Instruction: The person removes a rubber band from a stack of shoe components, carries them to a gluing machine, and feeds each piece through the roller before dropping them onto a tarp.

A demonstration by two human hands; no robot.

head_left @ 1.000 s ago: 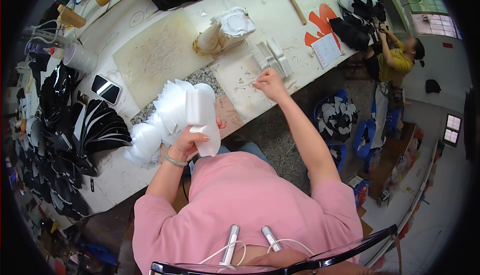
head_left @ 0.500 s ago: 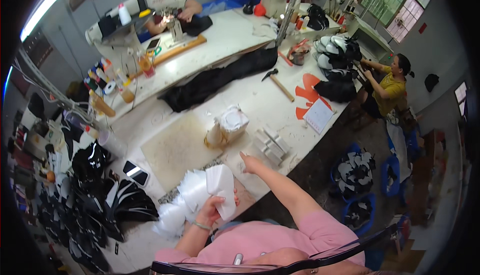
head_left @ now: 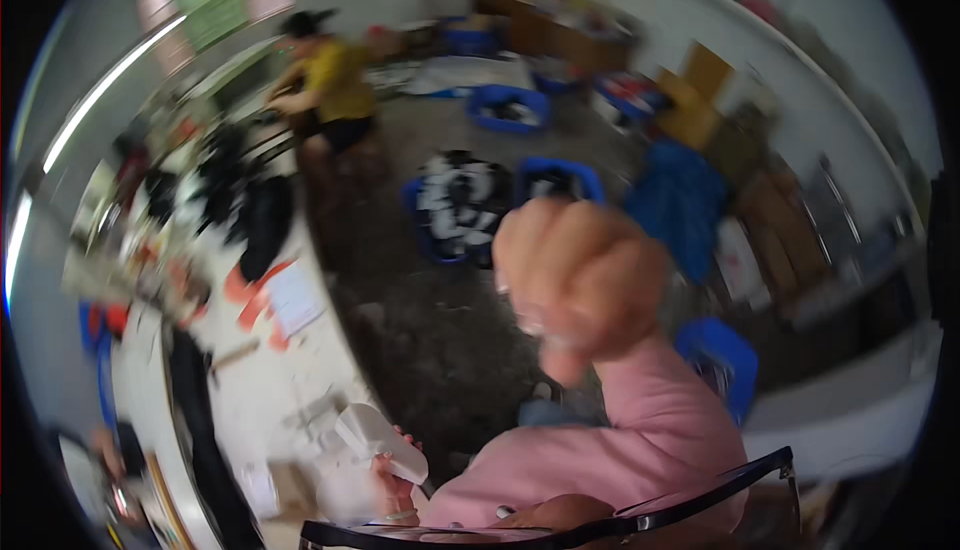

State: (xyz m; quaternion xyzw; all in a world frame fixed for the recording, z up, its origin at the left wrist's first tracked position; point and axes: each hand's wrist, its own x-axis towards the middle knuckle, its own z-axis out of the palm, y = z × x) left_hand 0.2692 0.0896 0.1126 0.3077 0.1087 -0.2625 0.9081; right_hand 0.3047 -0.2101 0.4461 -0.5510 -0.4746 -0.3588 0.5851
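Observation:
My left hand (head_left: 395, 488) is at the lower middle, closed around a white pad-like piece (head_left: 372, 438) with a rounded end. The piece is tilted over the near edge of the white worktable (head_left: 330, 358). My right hand (head_left: 582, 275) is raised high in front of me, away from the table, and smeared by motion. Its fingers curl inward, and whatever lies inside them, if anything, is hidden. Beside the white piece, some blurred white blocks (head_left: 310, 422) lie on the table.
On the table are a paper sheet (head_left: 296, 298), orange cut pieces (head_left: 248, 288), a hammer (head_left: 236, 355) and dark pieces (head_left: 266, 225). A co-worker in yellow (head_left: 340, 80) sits beyond. Blue bins (head_left: 425, 235) with black and white pieces stand on the floor, with a blue bag (head_left: 680, 200) to the right.
My view has swung to the right, toward the floor and bins. My right hand has lifted off the table edge and risen with curled fingers. The left hand still grips the white piece.

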